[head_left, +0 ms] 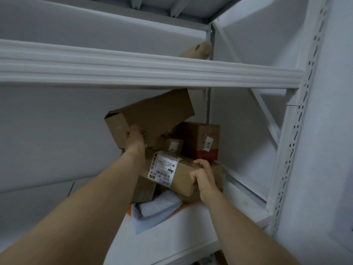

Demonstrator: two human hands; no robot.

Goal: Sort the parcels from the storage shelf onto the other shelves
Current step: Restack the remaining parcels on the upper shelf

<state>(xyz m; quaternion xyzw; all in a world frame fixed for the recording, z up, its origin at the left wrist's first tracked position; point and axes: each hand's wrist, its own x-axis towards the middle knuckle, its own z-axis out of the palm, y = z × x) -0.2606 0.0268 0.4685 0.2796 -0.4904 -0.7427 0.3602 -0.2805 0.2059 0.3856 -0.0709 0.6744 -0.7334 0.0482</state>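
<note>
The white metal shelf (181,232) bears a corner heap of cardboard parcels (198,138) over soft pale mailers (158,205).

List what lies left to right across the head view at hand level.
From the left: left hand gripping the tilted box → shipping label on the long box → right hand gripping that box → perforated upright.

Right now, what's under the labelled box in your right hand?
A white mailer bag and another brown box show beneath the labelled box; whatever lies farther back is covered.
</note>
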